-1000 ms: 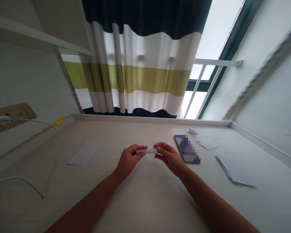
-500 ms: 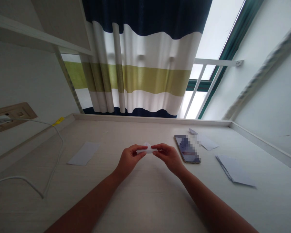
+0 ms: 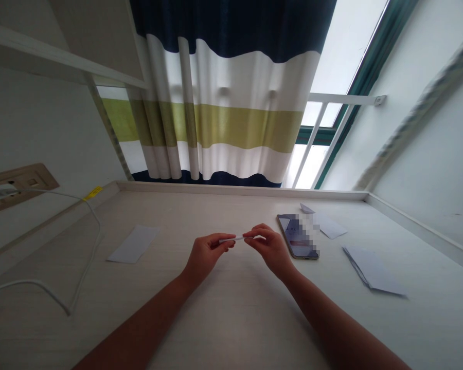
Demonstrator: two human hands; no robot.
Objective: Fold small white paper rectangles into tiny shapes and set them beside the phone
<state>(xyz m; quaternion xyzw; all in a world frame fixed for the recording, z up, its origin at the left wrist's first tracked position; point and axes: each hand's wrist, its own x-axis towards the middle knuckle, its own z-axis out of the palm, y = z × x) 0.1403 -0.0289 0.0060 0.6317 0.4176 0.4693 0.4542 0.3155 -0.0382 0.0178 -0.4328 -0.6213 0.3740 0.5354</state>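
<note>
A small folded piece of white paper [image 3: 238, 238] is held just above the middle of the table, seen nearly edge-on as a thin strip. My left hand [image 3: 207, 252] pinches its left end between thumb and fingers. At its right end, my right hand [image 3: 269, 246] is closed on it with thumb and fingertips. The fingers hide much of the paper, so its folds cannot be made out. A smartphone [image 3: 295, 241] lies flat just right of my right hand, part of its screen blurred out.
On the pale table [image 3: 231, 308], a white sheet [image 3: 134, 244] lies left. To the right are a stack of paper [image 3: 376, 272], another sheet [image 3: 332, 226] and a small folded piece [image 3: 307, 208]. A white cable [image 3: 96, 246] loops at the left, and a raised edge [image 3: 231, 189] runs along the back.
The folded paper has tipped from showing a raised pointed part to a thin edge-on strip. My fingers have shifted slightly on it; the other things lie where they were.
</note>
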